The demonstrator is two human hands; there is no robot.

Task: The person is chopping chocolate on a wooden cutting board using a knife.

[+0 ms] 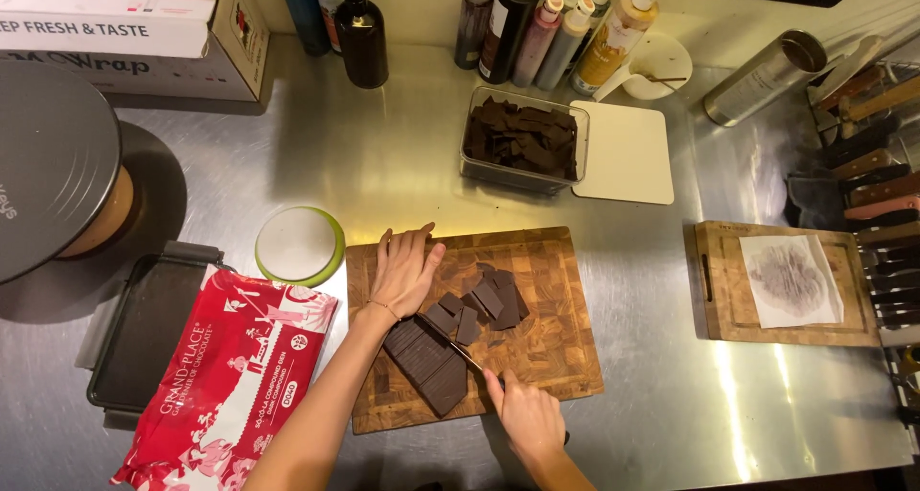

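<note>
A dark chocolate slab (427, 361) lies on a wooden cutting board (556, 342), with several cut chocolate pieces (491, 304) beside it. My left hand (403, 271) presses flat, fingers together, on the knife's blade end near the slab's far edge. My right hand (524, 417) grips the knife (467, 357) by its handle at the board's near edge, the blade lying across the slab.
A clear tub of chocolate pieces (522, 138) and a white lid (625, 153) sit behind the board. A red chocolate bag (228, 381) lies on a black tray (144, 328) at left. Bottles (537, 26) line the back. A second wooden board (781, 282) stands right.
</note>
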